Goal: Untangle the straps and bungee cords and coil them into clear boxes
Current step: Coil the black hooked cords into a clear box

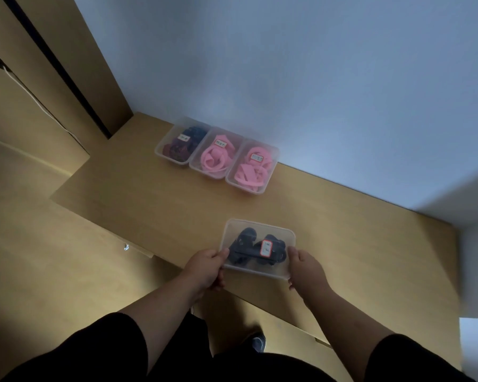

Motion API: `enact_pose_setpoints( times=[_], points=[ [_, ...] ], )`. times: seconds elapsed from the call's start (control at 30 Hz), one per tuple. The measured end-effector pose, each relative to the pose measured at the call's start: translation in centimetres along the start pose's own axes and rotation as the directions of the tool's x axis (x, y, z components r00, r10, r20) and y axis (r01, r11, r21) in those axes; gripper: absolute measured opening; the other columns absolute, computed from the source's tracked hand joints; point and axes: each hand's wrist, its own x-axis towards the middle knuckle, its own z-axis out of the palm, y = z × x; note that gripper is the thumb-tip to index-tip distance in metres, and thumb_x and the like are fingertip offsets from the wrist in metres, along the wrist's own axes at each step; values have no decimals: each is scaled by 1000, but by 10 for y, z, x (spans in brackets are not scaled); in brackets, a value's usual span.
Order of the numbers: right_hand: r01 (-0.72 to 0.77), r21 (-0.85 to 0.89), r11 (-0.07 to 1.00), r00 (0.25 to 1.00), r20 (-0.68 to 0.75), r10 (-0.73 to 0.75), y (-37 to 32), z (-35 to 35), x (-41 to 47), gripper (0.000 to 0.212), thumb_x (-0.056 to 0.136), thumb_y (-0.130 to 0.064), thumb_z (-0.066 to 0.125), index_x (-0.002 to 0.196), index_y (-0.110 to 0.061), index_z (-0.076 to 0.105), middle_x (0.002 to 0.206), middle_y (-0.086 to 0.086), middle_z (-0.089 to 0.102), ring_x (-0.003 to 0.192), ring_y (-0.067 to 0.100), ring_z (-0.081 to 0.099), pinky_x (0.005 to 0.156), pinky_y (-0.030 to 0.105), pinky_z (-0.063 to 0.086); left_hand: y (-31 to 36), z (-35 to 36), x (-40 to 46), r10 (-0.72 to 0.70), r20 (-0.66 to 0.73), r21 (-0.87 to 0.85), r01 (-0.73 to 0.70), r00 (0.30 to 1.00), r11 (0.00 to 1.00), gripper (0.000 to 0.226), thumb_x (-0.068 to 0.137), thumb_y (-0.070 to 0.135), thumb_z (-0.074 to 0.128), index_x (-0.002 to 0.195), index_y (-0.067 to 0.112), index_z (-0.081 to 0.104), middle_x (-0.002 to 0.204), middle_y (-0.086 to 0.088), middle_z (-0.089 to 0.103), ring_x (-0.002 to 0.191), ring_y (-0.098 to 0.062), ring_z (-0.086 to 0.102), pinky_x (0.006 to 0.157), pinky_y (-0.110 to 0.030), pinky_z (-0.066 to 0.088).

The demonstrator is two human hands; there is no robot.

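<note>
- We grip a lidded clear plastic box (257, 248) of coiled dark straps (255, 248), left hand (206, 268) and right hand (305, 267) clamped on its near corners, by the wooden surface's (149, 194) front edge.
- We judge it could tip off that edge if our hold loosens.

The surface (155, 194) was matt, light wood. The boxes (257, 230) were clear, smooth plastic; the pink straps (213, 158) looked smooth, faintly glossy.

No writing can be read. The near clear box (257, 248) carries a red-bordered white label (266, 247) on its lid; the three clear boxes at twelve o'clock each bear a similar label (184, 138) (220, 144) (257, 157), marks too blurred to make out.
</note>
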Motion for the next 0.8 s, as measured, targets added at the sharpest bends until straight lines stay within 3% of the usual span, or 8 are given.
enact_pose_setpoints(
  times=[0.13, 0.23, 0.33, 0.4, 0.53, 0.63, 0.73, 0.8],
  points=[
    [0, 59, 998, 1000, 3, 0, 3, 1, 0, 38, 108, -42, 35, 86, -24, 61, 81, 8, 65, 69, 24, 63, 52, 33, 50, 7, -9, 4, -19, 80, 97, 11, 997, 995, 33, 103, 37, 53, 85, 11, 59, 58, -6, 51, 49, -20, 49, 51, -24, 39],
    [-1, 195, 981, 999, -32, 8, 4, -4, 6, 23, 103, -38, 51, 94, -19, 61, 93, 10, 67, 82, 28, 66, 69, 47, 59, 20, -19, 12, 11, 61, 246, -25, 998, 969, 23, 99, 32, 61, 91, 11, 56, 76, -11, 57, 57, -20, 51, 48, -21, 37],
    [-21, 383, 923, 999, -27, 34, -8, -10, 17, 17, 99, -27, 56, 115, -24, 61, 108, 1, 67, 93, 17, 66, 71, 34, 57, 39, -19, 21, 17, 39, 230, -26, 999, 973, 18, 95, 25, 64, 106, 14, 56, 94, -9, 64, 68, -22, 59, 44, -23, 43],
    [-42, 441, 897, 997, -39, 66, -18, -11, 24, 20, 99, -30, 53, 113, -23, 66, 107, 0, 67, 96, 18, 64, 72, 33, 53, 50, -15, 26, -2, 30, 127, -2, 1000, 992, 21, 96, 31, 62, 112, 18, 57, 103, -11, 66, 72, -26, 65, 42, -26, 48],
    [-157, 503, 850, 979, -34, 201, -32, -3, 33, 31, 102, -46, 50, 94, -21, 68, 95, 5, 68, 90, 23, 65, 68, 35, 51, 55, -6, 38, -4, -37, 112, 8, 999, 994, 37, 93, 55, 62, 102, 19, 65, 96, -8, 71, 77, -29, 69, 50, -30, 53],
    [-152, 567, 810, 971, -68, 230, -35, 10, 38, 32, 103, -44, 49, 95, -18, 65, 93, 8, 68, 86, 23, 69, 66, 35, 55, 48, 7, 48, 134, -115, 294, -95, 984, 951, 49, 96, 60, 51, 91, 14, 66, 89, -4, 70, 85, -27, 66, 74, -35, 54],
    [-94, 475, 875, 968, -161, 191, -32, 19, 43, 32, 103, -44, 45, 92, -19, 61, 92, 8, 65, 85, 23, 65, 72, 42, 58, 39, 18, 52, 241, -210, 341, -159, 948, 926, 49, 98, 57, 47, 78, 14, 59, 77, -1, 63, 79, -25, 61, 71, -34, 46],
    [-42, 384, 922, 962, -234, 141, -30, 22, 45, 31, 104, -43, 43, 87, -22, 57, 87, 6, 62, 82, 20, 62, 66, 37, 52, 36, 21, 54, 299, -238, 382, -194, 924, 903, 47, 99, 55, 47, 78, 14, 57, 77, -4, 64, 78, -27, 60, 71, -37, 47]
  ],
)
